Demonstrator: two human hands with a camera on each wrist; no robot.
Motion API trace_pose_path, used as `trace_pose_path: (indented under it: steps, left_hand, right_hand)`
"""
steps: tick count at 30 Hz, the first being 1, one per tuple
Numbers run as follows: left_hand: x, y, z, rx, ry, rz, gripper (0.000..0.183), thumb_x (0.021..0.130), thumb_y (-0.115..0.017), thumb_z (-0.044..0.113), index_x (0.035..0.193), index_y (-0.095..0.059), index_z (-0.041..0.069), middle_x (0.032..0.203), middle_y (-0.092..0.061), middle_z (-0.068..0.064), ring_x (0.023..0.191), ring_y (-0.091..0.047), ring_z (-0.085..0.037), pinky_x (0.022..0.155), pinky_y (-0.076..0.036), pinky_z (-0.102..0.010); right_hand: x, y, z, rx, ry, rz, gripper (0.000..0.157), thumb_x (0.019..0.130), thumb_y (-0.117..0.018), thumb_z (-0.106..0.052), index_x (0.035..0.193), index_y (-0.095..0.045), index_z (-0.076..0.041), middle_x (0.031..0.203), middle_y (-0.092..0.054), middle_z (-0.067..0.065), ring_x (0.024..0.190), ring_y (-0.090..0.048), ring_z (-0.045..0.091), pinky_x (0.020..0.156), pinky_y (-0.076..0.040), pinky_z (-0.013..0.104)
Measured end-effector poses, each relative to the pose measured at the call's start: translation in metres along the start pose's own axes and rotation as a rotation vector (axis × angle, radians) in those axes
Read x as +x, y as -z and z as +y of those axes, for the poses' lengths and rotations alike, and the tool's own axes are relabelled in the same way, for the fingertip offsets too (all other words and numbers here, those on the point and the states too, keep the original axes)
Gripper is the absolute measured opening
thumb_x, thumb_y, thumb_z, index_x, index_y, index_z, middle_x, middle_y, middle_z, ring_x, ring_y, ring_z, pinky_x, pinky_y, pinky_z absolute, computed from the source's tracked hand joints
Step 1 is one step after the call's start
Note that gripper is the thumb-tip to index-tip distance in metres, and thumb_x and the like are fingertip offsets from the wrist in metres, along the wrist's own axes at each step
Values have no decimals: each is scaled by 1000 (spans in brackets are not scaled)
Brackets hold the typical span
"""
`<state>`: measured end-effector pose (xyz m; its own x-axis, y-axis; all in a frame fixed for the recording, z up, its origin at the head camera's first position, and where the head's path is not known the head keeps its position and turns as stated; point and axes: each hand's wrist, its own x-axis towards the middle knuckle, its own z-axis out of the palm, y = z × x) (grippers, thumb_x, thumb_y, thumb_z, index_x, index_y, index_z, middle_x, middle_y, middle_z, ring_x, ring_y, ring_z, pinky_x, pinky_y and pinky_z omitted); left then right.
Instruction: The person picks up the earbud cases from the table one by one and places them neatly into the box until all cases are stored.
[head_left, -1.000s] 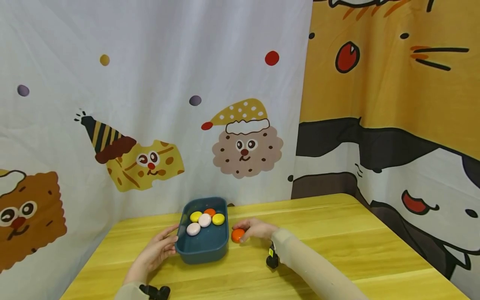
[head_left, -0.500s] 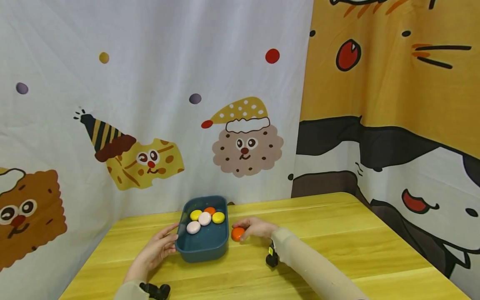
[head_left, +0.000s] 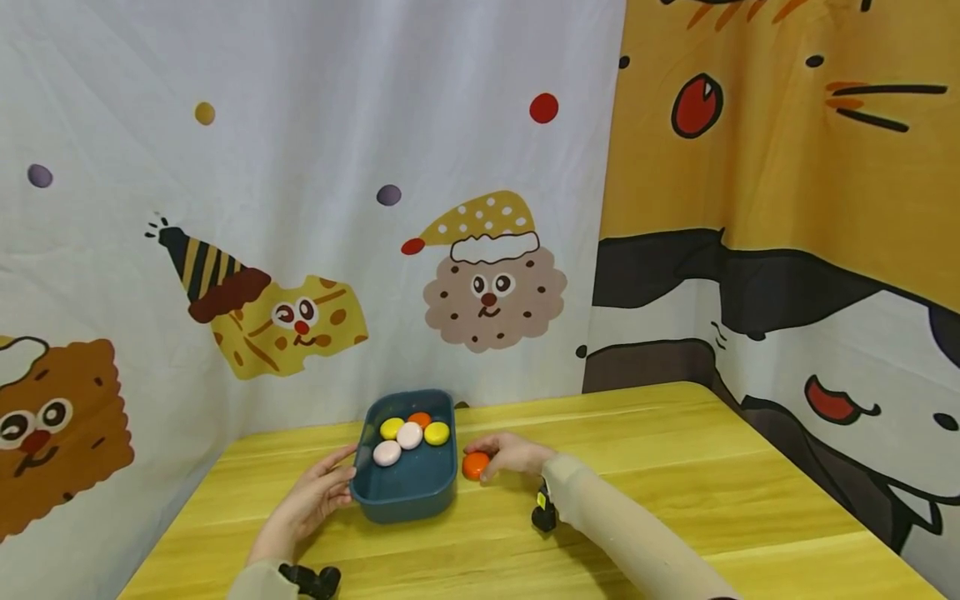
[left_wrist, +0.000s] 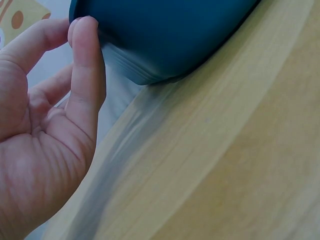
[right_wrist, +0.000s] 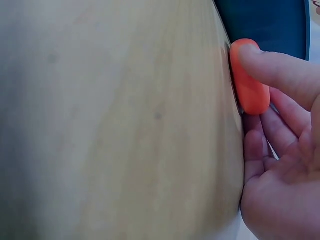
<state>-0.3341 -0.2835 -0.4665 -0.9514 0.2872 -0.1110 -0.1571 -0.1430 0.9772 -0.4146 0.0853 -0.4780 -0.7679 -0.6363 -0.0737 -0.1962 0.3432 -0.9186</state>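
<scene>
Beside a dark blue plastic container (head_left: 411,510), my right hand (head_left: 517,456) holds an orange round disc (head_left: 476,467) low over the table. In the right wrist view, the thumb (right_wrist: 272,67) presses its near face, with fingers behind. My left hand (head_left: 315,492) is at the container's left side, thumb and index fingertips touching around its rim. In the left wrist view, this thumb (left_wrist: 87,55) is fairly straight. Inside the container lie two yellow discs, one of them at the right (head_left: 437,433), two pale pink discs, the nearer one at left (head_left: 387,453), and an orange disc (head_left: 420,420).
The wood-grain table (head_left: 637,467) carries the container and both forearms. A printed cartoon curtain (head_left: 315,167) hangs right behind its far edge, with an orange and black patterned one (head_left: 780,183) at the right.
Both hands, the held orange disc and the container stay in place. The head view has shifted only slightly.
</scene>
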Motion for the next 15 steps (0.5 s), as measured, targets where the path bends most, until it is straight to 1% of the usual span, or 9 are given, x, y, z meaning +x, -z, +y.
trace_pose_path:
  steps: [8,15]
  left_hand:
    - [-1,0,1,-3,-5,-10,72,99,-55,10,155,-10,1,87,-60,-2,64,-61,-8,65,-54,-21]
    - [1,2,-1,-4,-3,-14,72,99,-55,10,155,-10,2,88,-60,-3,64,-61,-8,64,-54,-21]
  right_hand:
    - [-1,4,-5,-25,11,7,54,74,-75,5,127,-62,-1,127,-61,11,106,-58,19,95,-46,35]
    - [-3,13,-8,-42,23,19,55,75,-73,4,128,-63,-2,131,-59,10,104,-57,18,94,-46,35]
